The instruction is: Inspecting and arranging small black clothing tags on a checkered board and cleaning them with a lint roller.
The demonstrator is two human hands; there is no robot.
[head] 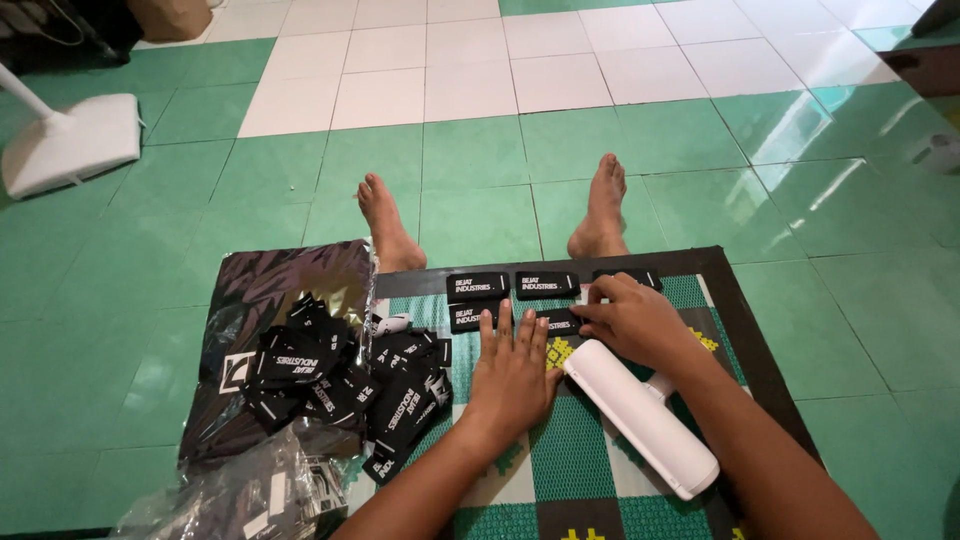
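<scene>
Black woven labels [512,285] line the checked mat [590,460] at frame centre; your left hand [513,372] lies flat, fingers spread, your right hand [630,318] pinches one label's edge beside a white roller [640,415].

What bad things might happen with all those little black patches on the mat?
1. The left hand lies flat on the mat, fingertips at the laid-out row of black patches; a slide might push them crooked.
2. The white roller lies loose under the right hand and wrist; a bump may send it rolling.
3. The heap of patches spills over the edge of the plastic sheet, so some might scatter onto the mat.
</scene>
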